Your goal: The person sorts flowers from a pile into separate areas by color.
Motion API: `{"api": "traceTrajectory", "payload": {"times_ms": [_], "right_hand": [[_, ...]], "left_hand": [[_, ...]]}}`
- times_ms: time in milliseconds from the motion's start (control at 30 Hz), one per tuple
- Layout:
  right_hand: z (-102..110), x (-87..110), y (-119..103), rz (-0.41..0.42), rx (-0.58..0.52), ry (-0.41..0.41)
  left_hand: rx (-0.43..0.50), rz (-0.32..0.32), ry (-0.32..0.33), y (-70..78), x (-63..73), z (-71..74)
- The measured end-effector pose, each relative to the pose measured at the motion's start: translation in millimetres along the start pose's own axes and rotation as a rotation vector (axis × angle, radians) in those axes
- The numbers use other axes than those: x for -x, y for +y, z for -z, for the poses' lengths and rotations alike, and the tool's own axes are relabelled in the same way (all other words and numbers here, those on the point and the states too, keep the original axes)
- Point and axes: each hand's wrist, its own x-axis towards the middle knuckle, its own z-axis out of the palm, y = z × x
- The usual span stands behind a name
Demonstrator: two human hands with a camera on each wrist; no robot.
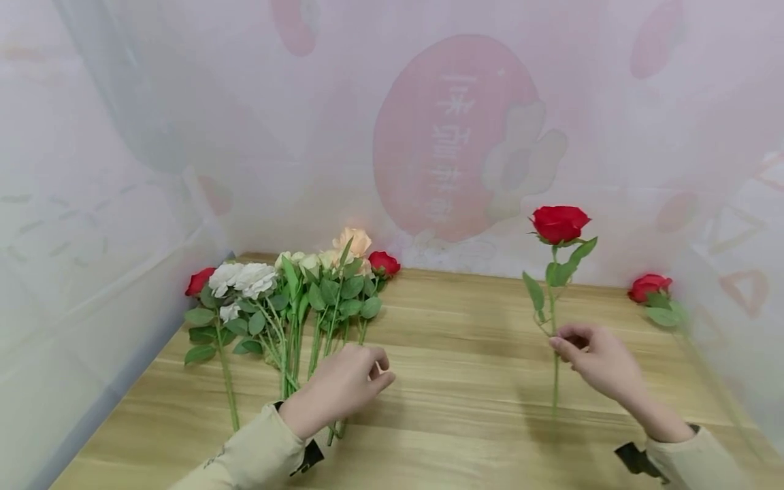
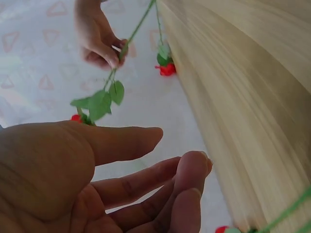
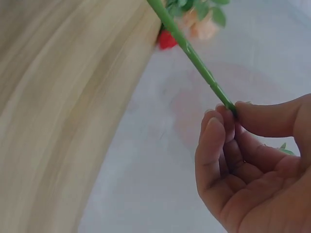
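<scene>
Above table (image 1: 441, 435), right side: rose (image 1: 559, 273) upright, stem (image 3: 198, 63) pinched by right hand (image 1: 600, 357); left hand (image 1: 339, 381) loosely curved, empty. Rose probably light, stem stiff, petals (image 1: 560, 224) soft; hold by stem.

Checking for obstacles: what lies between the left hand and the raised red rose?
In the head view, only bare wooden tabletop shows between the left hand and the red rose pinched by the right hand.

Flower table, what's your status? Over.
Right grip pinching upright red rose by its stem. Left grip holding nothing, near the bunched flowers. Nothing visibly blocking the rose.
</scene>
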Motion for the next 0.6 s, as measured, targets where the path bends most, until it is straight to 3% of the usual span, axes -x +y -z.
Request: {"api": "traceTrajectory", "payload": {"times_ms": [267,367,600], "right_hand": [[50,-2.7,71,-0.014,0.218,-0.038],[67,-4.0,103,-0.002,0.304,-0.040],[108,-5.1,170,0.018,0.363,-0.039]], "left_hand": [[-0.020,0.085,0.049,-27.7,7.2,10.8],[-0.004,0.118,0.074,-31.7,7.3,17.6],[-0.020,0.155,0.113,-35.3,6.0,27.6]]}}
